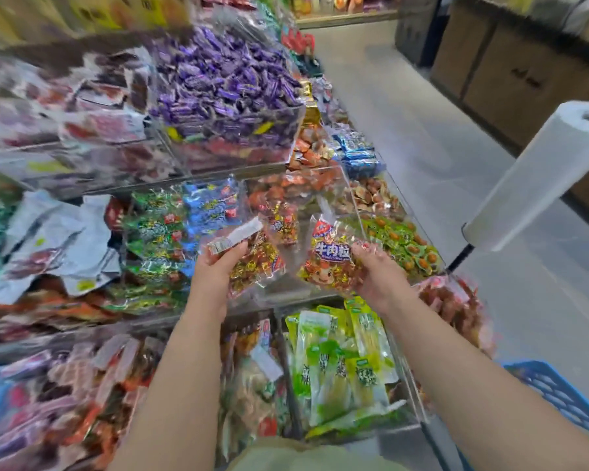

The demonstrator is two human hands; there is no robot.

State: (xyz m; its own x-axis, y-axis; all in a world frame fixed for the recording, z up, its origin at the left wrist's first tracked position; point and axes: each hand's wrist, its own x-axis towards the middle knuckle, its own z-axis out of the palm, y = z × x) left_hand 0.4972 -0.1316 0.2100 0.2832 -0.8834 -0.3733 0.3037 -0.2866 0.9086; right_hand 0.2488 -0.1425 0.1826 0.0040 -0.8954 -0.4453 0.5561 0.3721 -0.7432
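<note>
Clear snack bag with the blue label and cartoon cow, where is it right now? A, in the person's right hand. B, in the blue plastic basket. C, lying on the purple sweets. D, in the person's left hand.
A: the right hand grips the clear snack bag with the blue label at its edge, while the left hand holds a different clear bag of gold-wrapped sweets.

Left grip (pixel 218 266), right grip (pixel 378 273) bare, forearms bare; olive-khaki garment (pixel 286 458) at torso.
</note>
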